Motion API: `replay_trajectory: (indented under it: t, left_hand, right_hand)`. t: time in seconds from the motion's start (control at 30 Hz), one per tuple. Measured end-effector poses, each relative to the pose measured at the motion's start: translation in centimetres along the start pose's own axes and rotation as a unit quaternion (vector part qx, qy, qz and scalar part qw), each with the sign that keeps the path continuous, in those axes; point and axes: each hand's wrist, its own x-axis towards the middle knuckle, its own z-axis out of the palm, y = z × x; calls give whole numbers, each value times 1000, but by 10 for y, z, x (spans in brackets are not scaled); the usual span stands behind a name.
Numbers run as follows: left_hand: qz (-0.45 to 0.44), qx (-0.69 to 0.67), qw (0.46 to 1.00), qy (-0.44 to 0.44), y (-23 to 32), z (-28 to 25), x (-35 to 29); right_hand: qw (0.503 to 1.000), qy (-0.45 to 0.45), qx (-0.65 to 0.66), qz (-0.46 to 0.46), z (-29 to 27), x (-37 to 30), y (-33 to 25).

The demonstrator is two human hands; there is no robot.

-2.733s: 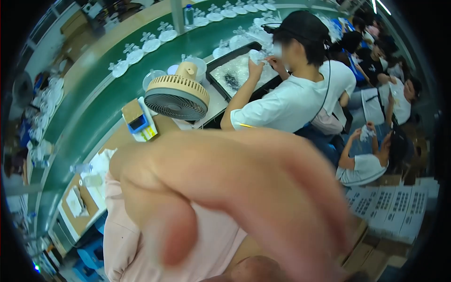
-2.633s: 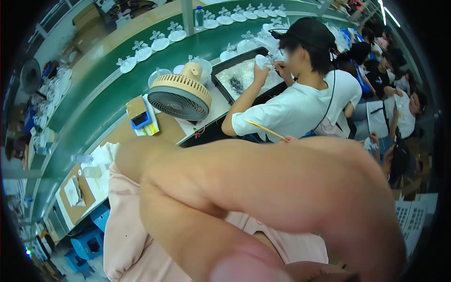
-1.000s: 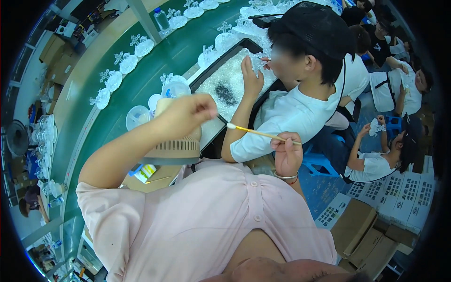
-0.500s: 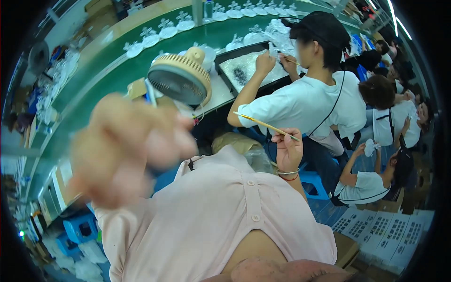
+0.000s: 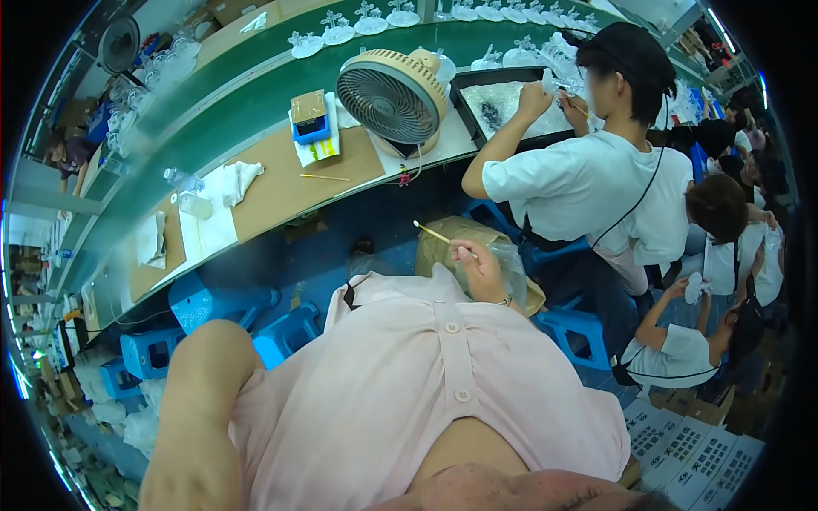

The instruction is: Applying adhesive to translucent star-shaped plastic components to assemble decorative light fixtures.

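My right hand [image 5: 484,274] is closed around a thin paintbrush [image 5: 439,232]. Its pale tip points up and to the left, in front of my chest and below the bench edge. Of my left arm [image 5: 209,375] only the bent elbow and part of the forearm show at the lower left. The left hand itself is out of the picture. On the brown cardboard [image 5: 277,192] covering the bench lies another slender stick [image 5: 325,177], apart from both hands.
A beige fan [image 5: 394,94] stands on the bench beside a small blue box [image 5: 311,128]. Farther left are a clear bottle [image 5: 192,203] and a white cloth [image 5: 243,180]. A co-worker [image 5: 588,179] sits at right by a black tray [image 5: 464,98]. Blue stools [image 5: 285,334] stand below the bench.
My left hand, blurred in front of me before, has dropped out of view. My right hand with the paintbrush has shifted left. The view has turned, showing more of the bench.
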Motion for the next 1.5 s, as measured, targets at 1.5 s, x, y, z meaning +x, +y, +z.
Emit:
replay_trajectory:
  t: [1.5]
  left_hand:
    - [-794, 184, 511, 274, 46, -273, -541]
  right_hand:
    - [860, -33, -510, 0, 264, 259, 130]
